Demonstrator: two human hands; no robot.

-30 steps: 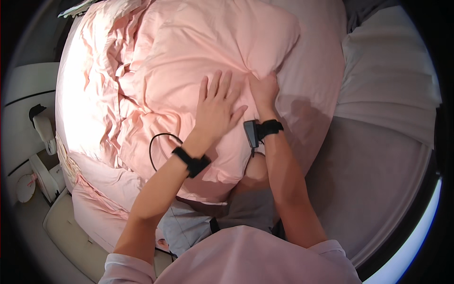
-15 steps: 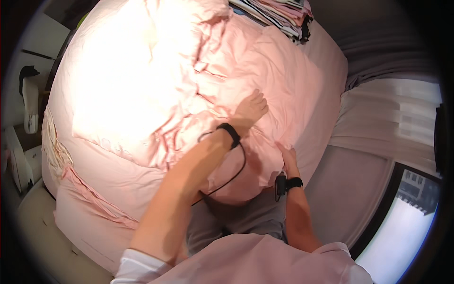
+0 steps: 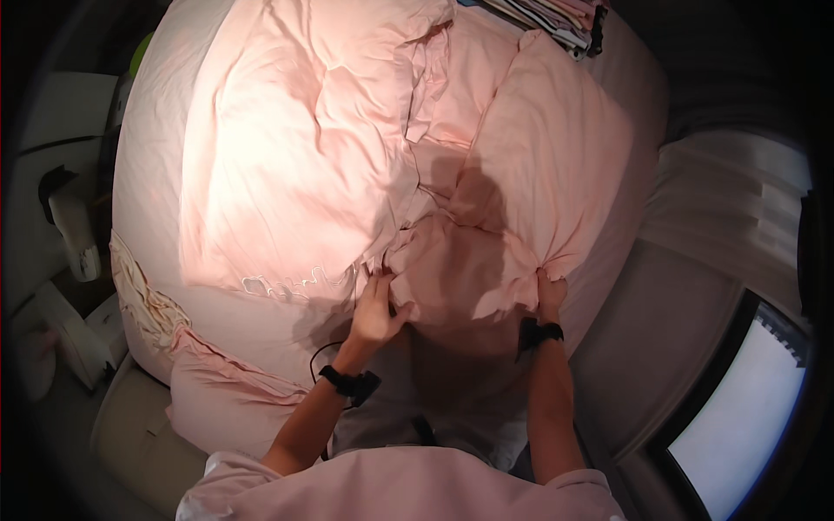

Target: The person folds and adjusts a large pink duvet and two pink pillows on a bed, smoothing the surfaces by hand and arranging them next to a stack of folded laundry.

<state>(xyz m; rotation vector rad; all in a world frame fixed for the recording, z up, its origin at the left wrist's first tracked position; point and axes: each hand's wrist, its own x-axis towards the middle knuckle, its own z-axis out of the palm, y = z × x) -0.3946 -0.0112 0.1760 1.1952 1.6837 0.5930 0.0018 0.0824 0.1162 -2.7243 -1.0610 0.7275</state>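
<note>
A pink duvet (image 3: 539, 156) lies rumpled across the bed, with folds radiating from its near right corner. My right hand (image 3: 552, 293) is closed on that corner, pinching the cloth. My left hand (image 3: 375, 314) touches the duvet's near edge around the middle; its fingers point away from me and the thumb stands apart from them. Part of its fingertips is hidden in the folds. Between my hands a shaded flap of the duvet sags toward my legs. Each wrist wears a black strap with a small device.
Folded clothes (image 3: 565, 22) are stacked at the bed's far right. A pink pillow (image 3: 230, 399) and crumpled cream cloth (image 3: 148, 300) lie at the near left. White furniture (image 3: 74, 217) stands left of the bed. Curtains (image 3: 730, 208) and a bright window (image 3: 738, 425) are on the right.
My left hand has drawn back from the middle of the duvet to its near edge. The duvet's right part looks smoother and pulled toward my right hand, which stays at the corner.
</note>
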